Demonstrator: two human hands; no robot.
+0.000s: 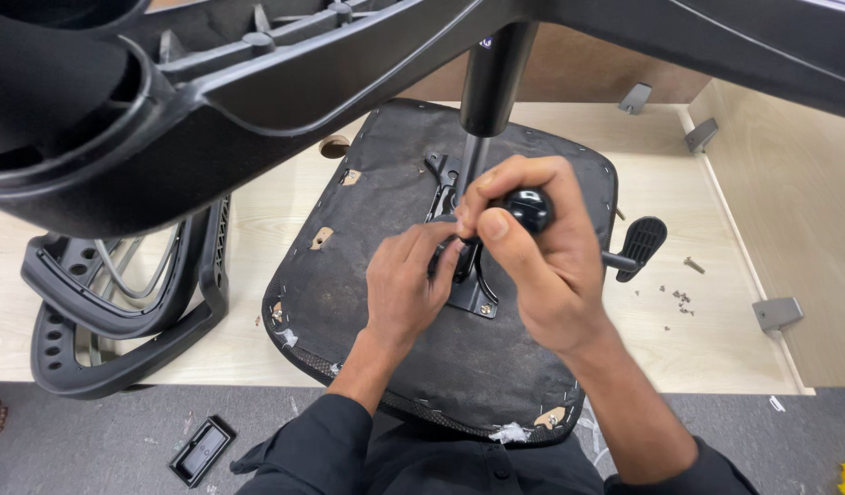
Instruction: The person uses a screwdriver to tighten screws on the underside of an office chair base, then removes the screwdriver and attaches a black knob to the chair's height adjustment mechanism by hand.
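over seat underside: right hand grips screwdriver, left hand steadies.

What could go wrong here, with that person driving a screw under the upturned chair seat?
The left hand pinches right at the tip of the screwdriver turned by the right hand; a slip might jab its fingers. The chair base hangs overhead and could perhaps knock the head. Loose screws lie scattered near the edge of the wooden board and might roll off.
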